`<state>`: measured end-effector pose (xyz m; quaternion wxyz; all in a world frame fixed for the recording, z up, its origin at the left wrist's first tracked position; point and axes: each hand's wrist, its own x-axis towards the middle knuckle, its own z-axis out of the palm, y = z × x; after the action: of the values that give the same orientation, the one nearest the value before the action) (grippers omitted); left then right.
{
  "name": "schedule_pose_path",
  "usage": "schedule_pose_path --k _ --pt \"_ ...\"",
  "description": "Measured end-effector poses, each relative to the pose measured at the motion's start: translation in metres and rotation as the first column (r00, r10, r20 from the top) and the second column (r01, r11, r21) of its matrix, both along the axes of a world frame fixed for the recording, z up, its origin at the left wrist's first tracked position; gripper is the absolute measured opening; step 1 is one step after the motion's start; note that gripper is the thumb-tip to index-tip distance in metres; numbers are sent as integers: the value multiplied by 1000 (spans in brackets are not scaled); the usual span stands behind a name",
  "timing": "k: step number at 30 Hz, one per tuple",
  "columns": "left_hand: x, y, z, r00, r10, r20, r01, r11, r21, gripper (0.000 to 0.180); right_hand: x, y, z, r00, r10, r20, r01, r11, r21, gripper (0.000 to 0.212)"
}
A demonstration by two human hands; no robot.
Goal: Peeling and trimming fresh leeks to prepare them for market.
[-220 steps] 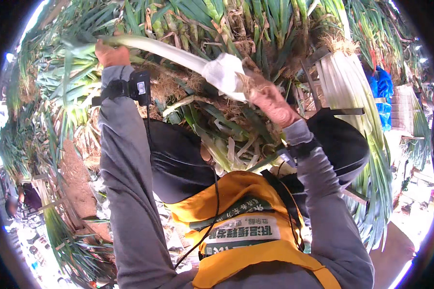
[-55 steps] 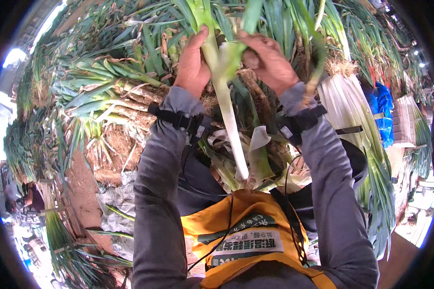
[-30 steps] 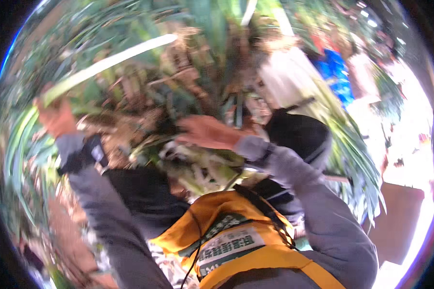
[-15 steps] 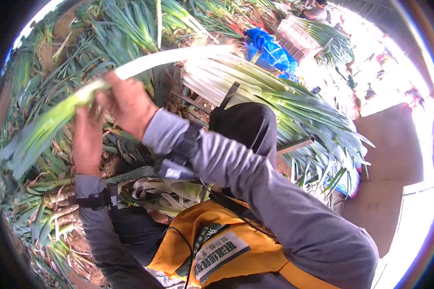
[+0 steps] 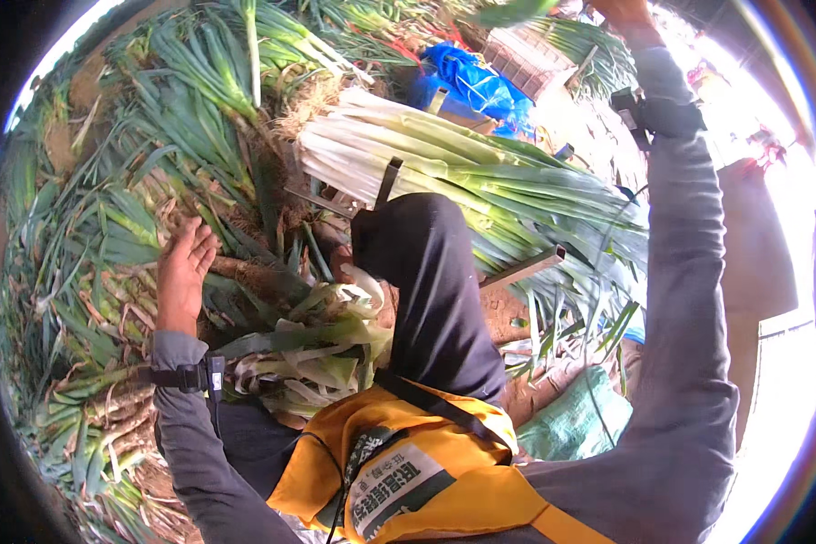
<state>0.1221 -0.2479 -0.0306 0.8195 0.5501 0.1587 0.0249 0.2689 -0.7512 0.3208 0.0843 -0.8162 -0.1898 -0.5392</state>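
My right hand is raised at the top right, cut off by the upper edge. Blurred green leaves trail beside it, apparently of the leek it grips; the rest of that leek lies out of view. My left hand is open and empty, its fingers raised and palm turned inward, over the heap of untrimmed leeks on the left. Ahead of my bent knee, a bundle of cleaned leeks rests on a metal rack, with white ends to the left and green leaves to the right.
Stripped leaves lie between my legs. Behind the bundle are a blue plastic bag and a crate. A green sack sits right of my knee, and a cardboard sheet stands at the right.
My right arm has swung from the left side to the upper right, and the leek has left my left hand. That hand stays at the left, now open.
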Motion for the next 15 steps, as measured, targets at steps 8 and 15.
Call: schedule_pose_path --k 8,15 --pt "22 -34 -24 984 -91 -153 106 990 98 30 63 -62 -176 722 -382 -577 -237 647 -725 36" --pt "57 -60 -55 968 -63 -243 122 964 236 39 56 -65 -305 512 -150 -846 -512 738 -440 33"
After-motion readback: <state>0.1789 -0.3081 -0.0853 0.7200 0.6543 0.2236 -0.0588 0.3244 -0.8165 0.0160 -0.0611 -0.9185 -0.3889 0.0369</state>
